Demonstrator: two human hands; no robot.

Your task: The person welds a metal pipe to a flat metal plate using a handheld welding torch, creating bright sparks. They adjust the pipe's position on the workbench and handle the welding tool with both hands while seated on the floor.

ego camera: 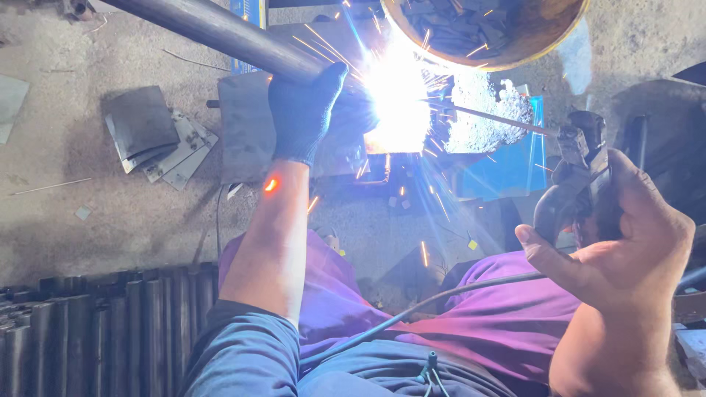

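Head view: the left hand [305, 110], gloved in dark blue, is clamped around a long steel pipe [213, 29], steadying it just beside the weld. The bare right hand [625, 242] is closed on an electrode holder [577, 173], from which a thin welding rod [500, 117] is run to the white arc [397, 95]. Sparks are thrown over the concrete floor [73, 206]. The joint is hidden by glare, so how much seam is laid cannot be told; judging by the live arc, welding is underway. Cut metal plates [158, 136] and stacked tubes [103, 331] lie near.
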